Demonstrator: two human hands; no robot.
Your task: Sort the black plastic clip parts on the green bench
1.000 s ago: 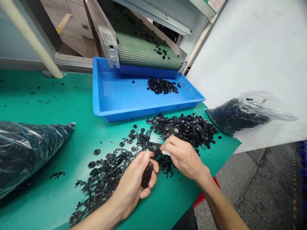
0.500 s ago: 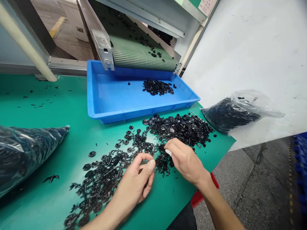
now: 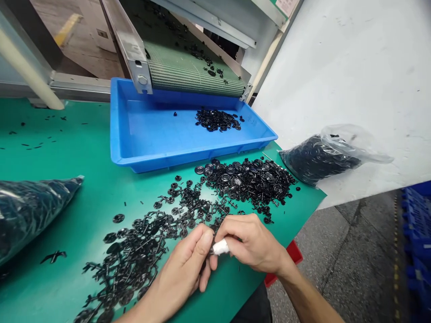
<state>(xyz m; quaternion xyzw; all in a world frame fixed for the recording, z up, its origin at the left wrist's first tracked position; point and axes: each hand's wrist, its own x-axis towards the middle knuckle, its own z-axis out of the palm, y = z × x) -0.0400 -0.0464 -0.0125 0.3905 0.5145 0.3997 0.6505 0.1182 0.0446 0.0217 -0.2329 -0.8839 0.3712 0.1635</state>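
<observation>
Left hand (image 3: 190, 262) curled, right hand (image 3: 251, 242) pinched, fingertips meeting around 1 mostly hidden dark part (image 3: 212, 251); can't tell which grips it.

Black parts (image 3: 249, 179), uncountable.
Two bags (image 3: 316, 159), one tray (image 3: 151, 134), one conveyor belt (image 3: 188, 74), one red bin (image 3: 295, 254); blue crates (image 3: 419, 213), number unclear.

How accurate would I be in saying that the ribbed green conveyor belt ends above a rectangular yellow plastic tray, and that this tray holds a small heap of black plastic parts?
One detail is wrong: the rectangular plastic tray is blue, not yellow, as the head view shows. The green belt does end above it, and it holds the small heap of black parts.
</observation>
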